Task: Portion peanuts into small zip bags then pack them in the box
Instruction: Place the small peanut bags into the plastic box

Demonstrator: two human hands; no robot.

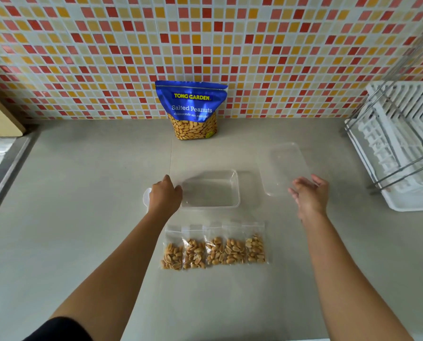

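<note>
Left hand (165,196) and right hand (310,196) by the clear box (238,190)
Left fingers (178,188) curl at its rim; grip unclear. Right fingers (301,183) spread wide by the lid (284,163).

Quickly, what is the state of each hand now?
Left hand: fingers curled on the left rim of the clear box, apparently holding it.
Right hand: open, holding nothing, at the clear lid's near edge.

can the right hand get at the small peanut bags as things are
Probably yes: the right hand is open and holds nothing, and the small peanut bags lie on the counter just nearer the person, nothing between.
</note>
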